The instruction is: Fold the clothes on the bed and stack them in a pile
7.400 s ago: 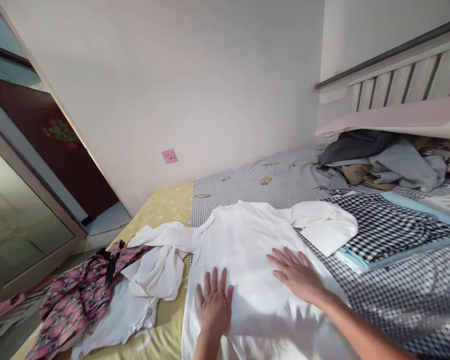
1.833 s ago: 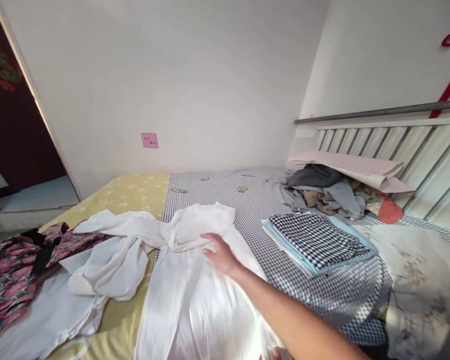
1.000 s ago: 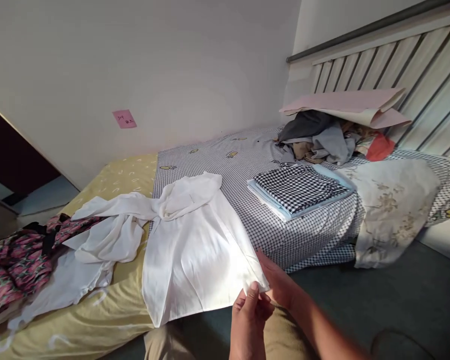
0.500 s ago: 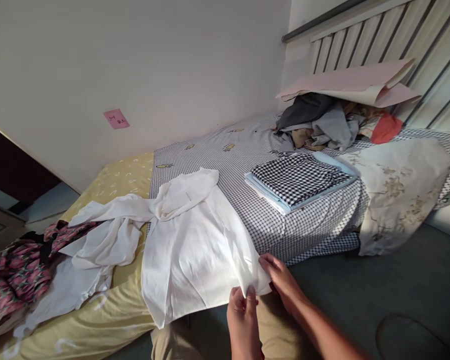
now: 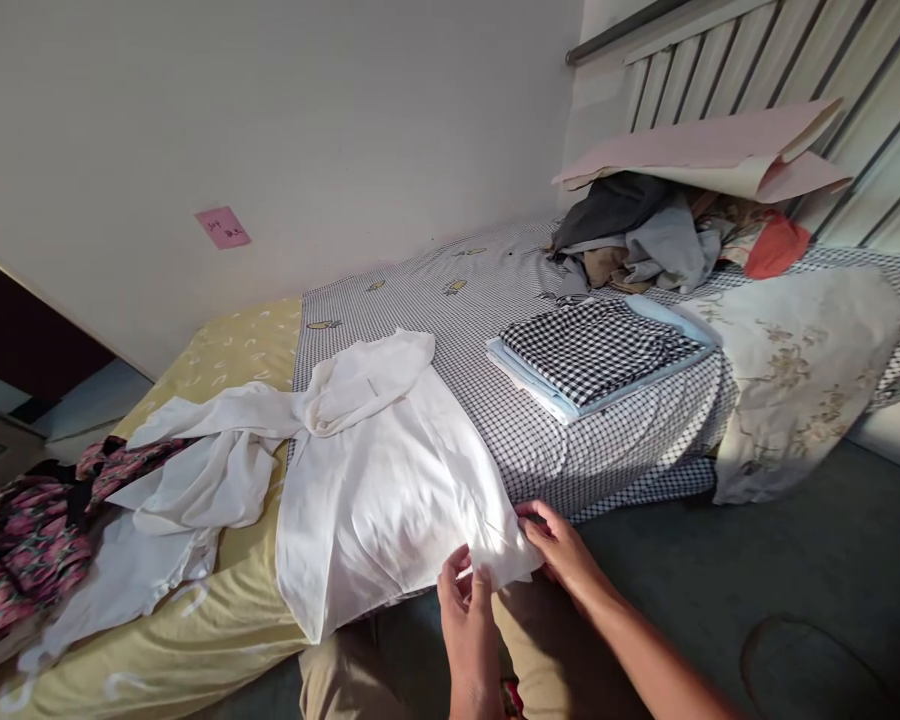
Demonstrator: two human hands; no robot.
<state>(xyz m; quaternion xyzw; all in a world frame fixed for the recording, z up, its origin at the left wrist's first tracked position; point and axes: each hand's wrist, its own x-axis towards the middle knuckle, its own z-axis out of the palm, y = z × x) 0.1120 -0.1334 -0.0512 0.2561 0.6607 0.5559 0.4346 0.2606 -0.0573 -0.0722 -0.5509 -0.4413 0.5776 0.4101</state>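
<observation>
A white long-sleeved shirt (image 5: 390,500) lies spread over the front of the bed, its lower edge hanging past the bedside above my knees. My right hand (image 5: 562,552) pinches the shirt's lower right corner between thumb and fingers. Just left of it, my left hand (image 5: 466,610) is at the hem with thumb and curled fingers apart, holding no cloth that I can see. The sleeves lie bunched to the left, over other white cloth (image 5: 142,570).
Folded clothes with a black-and-white checked piece (image 5: 600,350) on top lie right of the shirt. Behind them is a heap of clothes (image 5: 667,240) under a pink sheet (image 5: 690,145). A floral cloth (image 5: 802,370) drapes over the bed edge. Dark flowered clothing (image 5: 26,545) lies far left.
My left hand has loosened from the hem and shifted slightly left and up, its fingers parting. The right hand stays at the corner. The shirt's lower right part now lies flatter.
</observation>
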